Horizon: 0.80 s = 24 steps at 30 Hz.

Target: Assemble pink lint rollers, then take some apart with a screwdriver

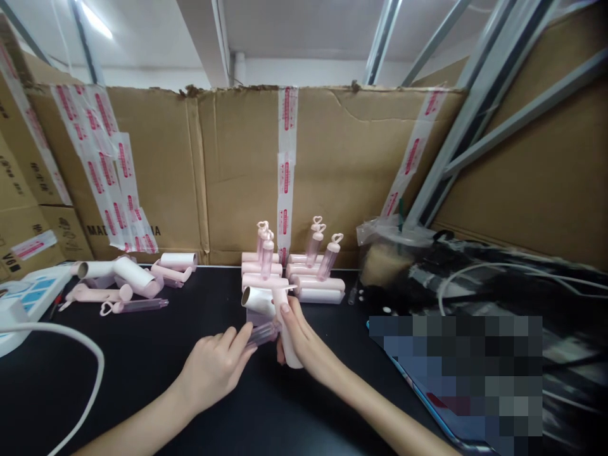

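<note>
My left hand [216, 362] is closed on a clear pinkish tube [260, 334], pinched between thumb and fingers. My right hand [300, 332] grips a pale pink cylindrical piece [288, 342], tilted close to upright, and the tube's far end meets or nearly meets it. Just above, a white paper roll [258, 300] with an open end sits by my right fingertips; whether it belongs to the held piece I cannot tell. Behind my hands stand two rows of pink rollers [316, 286], several with clear tubes [329, 261] upright on them, topped by heart-shaped loops.
At the left lie loose white rolls [134, 276], pink handles [102, 294] and a clear tube with a heart loop [142, 305]. A power strip [40, 291] with a white cable is beyond them. On the right are a plastic cup [387, 256] and a phone [408, 373]. Cardboard [242, 171] walls the back.
</note>
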Motion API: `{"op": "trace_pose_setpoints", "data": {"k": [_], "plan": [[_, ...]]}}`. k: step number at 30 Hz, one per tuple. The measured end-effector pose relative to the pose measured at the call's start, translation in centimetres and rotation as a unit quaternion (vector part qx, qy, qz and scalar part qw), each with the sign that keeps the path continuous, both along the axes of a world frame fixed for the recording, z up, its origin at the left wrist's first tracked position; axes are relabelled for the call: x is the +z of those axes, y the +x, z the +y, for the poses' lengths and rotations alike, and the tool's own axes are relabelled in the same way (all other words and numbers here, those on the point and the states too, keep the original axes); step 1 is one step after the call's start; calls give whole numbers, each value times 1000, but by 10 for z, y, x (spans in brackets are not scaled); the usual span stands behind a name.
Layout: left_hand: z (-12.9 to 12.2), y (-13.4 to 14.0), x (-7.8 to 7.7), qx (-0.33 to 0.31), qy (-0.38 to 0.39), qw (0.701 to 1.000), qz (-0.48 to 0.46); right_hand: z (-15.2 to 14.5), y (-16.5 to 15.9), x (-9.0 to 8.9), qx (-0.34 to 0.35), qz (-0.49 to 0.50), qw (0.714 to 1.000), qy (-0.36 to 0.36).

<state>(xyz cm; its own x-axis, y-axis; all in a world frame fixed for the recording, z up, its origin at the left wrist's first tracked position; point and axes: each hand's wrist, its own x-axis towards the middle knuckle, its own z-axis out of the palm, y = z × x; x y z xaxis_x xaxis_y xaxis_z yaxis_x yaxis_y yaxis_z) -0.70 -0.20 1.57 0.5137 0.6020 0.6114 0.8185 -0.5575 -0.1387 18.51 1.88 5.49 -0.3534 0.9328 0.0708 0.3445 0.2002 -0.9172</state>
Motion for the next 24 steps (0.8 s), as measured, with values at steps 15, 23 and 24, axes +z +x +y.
{"op": "trace_pose_setpoints", "data": {"k": [15,23,24], "plan": [[-15,10,22,-101,-484,805,-326,-3,0,-10,-16,-109,982,153],[0,6,15,-76,-651,678,-334,-5,-3,-8,32,-162,979,123],[3,2,17,-83,-660,680,-308,-5,-2,-4,45,-149,983,99]]}}
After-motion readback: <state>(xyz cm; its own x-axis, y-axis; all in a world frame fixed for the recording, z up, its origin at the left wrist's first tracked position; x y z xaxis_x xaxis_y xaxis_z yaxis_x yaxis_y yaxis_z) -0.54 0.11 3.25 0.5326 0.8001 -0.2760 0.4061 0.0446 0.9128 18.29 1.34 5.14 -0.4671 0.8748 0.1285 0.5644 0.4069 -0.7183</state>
